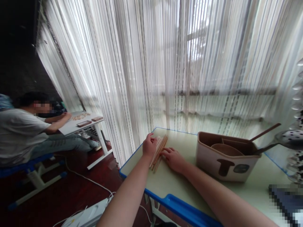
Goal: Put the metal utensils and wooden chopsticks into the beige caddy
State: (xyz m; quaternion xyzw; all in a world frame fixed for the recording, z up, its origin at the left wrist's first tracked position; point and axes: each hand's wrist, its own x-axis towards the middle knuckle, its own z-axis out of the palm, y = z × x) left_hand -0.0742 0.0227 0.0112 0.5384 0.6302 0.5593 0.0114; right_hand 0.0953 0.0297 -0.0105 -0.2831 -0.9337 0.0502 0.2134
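Note:
A bundle of several long wooden chopsticks lies on the pale table near its far left corner. My left hand rests against the left side of the bundle, fingers curled along it. My right hand lies flat on the table at the bundle's right side, fingertips touching the sticks. Both hands press the bundle between them.
A brown-and-cream utensil caddy with compartments stands to the right, with a wooden spoon handle sticking out. The table has a blue rim. Sheer curtains hang behind. Another person sits at a small white desk far left. Cables lie on the floor.

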